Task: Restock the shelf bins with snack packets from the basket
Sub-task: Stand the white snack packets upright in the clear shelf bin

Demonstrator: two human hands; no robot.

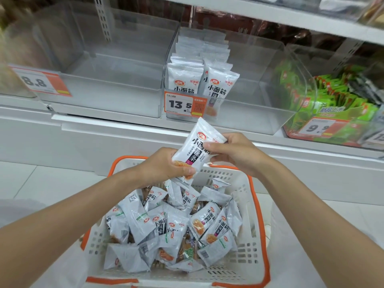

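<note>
Both hands on one snack packet above the basket: left hand pinches its bottom end, possibly with more packets stacked behind; right hand grips the top right edge. Basket holds loose packets. Middle shelf bin partly stocked with upright rows.
</note>
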